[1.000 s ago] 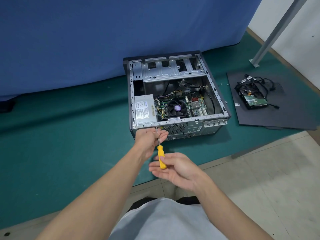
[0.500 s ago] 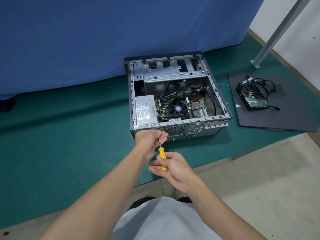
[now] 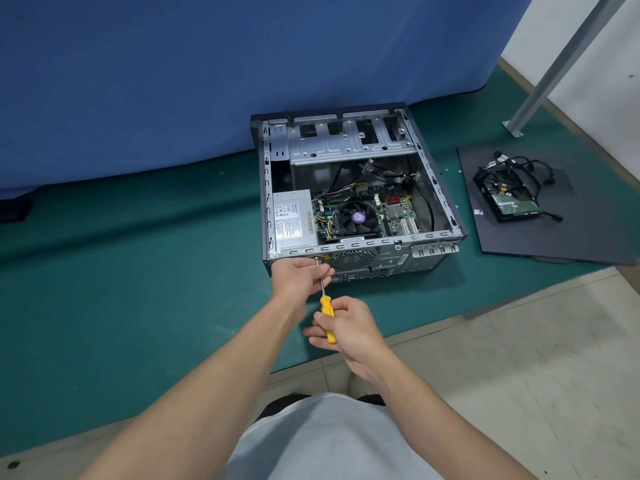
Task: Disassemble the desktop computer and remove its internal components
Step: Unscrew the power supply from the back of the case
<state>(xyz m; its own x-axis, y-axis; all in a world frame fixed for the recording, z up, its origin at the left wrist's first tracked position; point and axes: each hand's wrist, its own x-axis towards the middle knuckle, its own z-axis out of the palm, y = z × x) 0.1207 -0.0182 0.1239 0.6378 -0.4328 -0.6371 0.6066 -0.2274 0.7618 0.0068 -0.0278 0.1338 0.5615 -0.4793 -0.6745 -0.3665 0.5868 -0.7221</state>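
We start at the right hand (image 3: pixel 348 329), whose fingers curl round the yellow handle of a screwdriver (image 3: pixel 327 318), the handle's end poking out below the fingers. The left hand (image 3: pixel 299 277) sits just ahead of it, its fingertips pinching the screwdriver's metal shaft close to the tip. The tool slants up and away from us, and its tip meets the rear panel (image 3: pixel 394 258) of the desktop computer case (image 3: pixel 266 202) at the near left corner. We cannot make out the screw itself under the fingers.

The case lies on its side with the open face up, on a green mat (image 3: pixel 121 271). Inside we see the grey power supply (image 3: pixel 296 220) against the left wall, directly behind the spot where the tip touches. Beside it to the right are the black CPU fan (image 3: pixel 358 216) and the green motherboard (image 3: pixel 398 213), with loose wires above them. The silver drive cage (image 3: pixel 346 142) spans the far end.

Well to the right of the case a black side panel (image 3: pixel 554 233) lies flat on the mat, carrying a hard drive (image 3: pixel 516 206) and a tangle of black cables (image 3: pixel 519 169). A blue cloth (image 3: pixel 207 81) hangs behind everything, a slanted metal pole (image 3: pixel 561 64) stands at the far right, and pale floor tiles (image 3: pixel 519 375) border the mat near us.
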